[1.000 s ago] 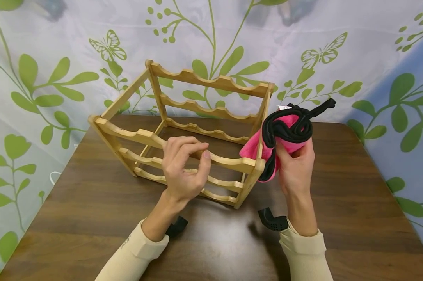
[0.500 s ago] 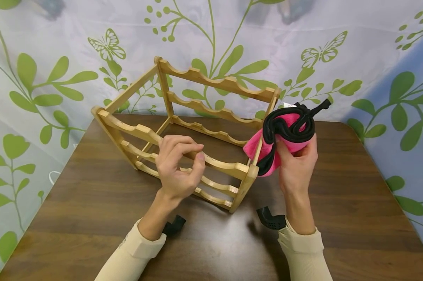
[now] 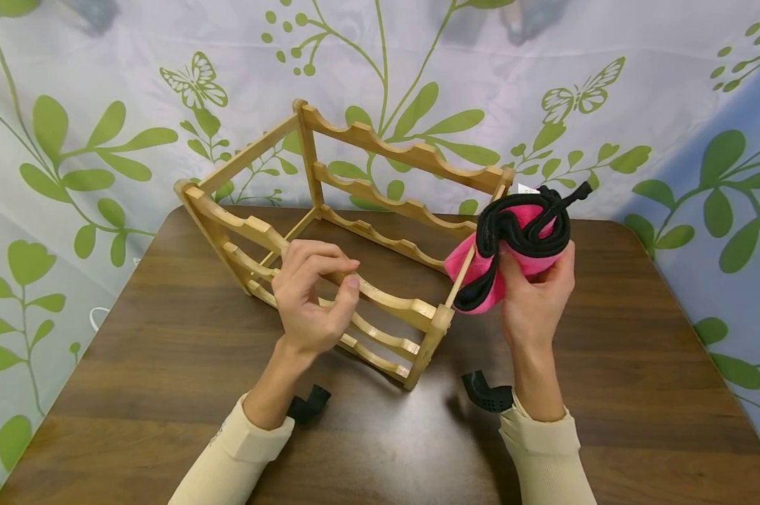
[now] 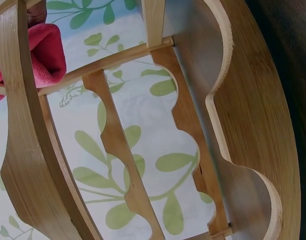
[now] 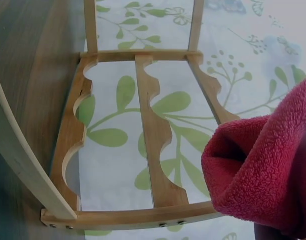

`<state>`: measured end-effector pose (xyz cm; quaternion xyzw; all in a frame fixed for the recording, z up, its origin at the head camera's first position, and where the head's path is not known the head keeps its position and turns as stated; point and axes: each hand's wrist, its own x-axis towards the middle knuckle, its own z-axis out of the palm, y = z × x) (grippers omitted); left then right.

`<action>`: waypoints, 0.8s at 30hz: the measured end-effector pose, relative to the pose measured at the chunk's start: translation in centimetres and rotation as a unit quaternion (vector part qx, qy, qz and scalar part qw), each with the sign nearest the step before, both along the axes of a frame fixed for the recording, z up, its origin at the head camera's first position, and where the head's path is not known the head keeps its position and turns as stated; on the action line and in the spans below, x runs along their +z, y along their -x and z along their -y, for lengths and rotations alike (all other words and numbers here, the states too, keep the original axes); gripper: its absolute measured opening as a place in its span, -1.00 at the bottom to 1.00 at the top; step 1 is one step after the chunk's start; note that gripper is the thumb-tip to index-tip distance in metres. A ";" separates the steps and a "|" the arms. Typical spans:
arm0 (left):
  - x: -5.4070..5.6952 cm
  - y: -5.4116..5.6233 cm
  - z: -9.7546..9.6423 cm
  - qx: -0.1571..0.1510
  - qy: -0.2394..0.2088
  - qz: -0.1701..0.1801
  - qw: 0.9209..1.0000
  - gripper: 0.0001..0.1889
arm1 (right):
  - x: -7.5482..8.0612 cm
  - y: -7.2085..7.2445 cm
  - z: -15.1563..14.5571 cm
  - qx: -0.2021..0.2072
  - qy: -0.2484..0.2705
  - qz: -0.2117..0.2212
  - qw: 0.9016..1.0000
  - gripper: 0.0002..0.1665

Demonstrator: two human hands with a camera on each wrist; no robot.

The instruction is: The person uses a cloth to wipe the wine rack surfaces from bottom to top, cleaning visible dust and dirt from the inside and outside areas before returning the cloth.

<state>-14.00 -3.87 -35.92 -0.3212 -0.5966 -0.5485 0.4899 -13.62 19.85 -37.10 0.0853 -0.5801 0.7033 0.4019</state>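
A wooden wine rack (image 3: 418, 156) with scalloped rails stands at an angle on the table. My left hand (image 3: 310, 301) grips its near top rail, fingers and thumb curled over it. Bunched in my right hand (image 3: 538, 308) is a pink plush cloth (image 3: 525, 217) with thick black trim and a small white tag. This cloth lies against the rack's right end bar, with part of it on the inner side. The right wrist view shows a fold of the pink cloth (image 5: 262, 170) close by; in the left wrist view the cloth (image 4: 45, 57) appears past a rail.
The brown wooden table (image 3: 639, 351) extends around the rack. Behind it hangs a white fabric backdrop (image 3: 165, 28) with green leaves and butterflies. Black wrist pieces (image 3: 487, 393) sit at both cuffs. A thin white cable (image 3: 96, 319) shows past the left edge.
The rack has turned clockwise as seen from above: its back corner swung right, its near right corner left and closer. My left hand moved slightly left; the right hand with the cloth shifted slightly right.
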 end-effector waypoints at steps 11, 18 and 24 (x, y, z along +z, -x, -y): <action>-0.1 0.3 0.4 -0.024 -0.011 0.011 1.000 -0.88 | -0.1 0.2 -0.1 -0.018 0.019 -0.005 1.000 -0.54; 0.0 0.4 0.6 -0.046 -0.017 0.011 0.999 -0.88 | -0.3 0.4 -0.1 -0.034 0.040 -0.004 0.999 -0.54; 0.0 0.8 1.0 -0.068 -0.017 0.012 0.997 -0.86 | 0.2 0.3 0.0 -0.069 0.068 0.012 0.995 -0.57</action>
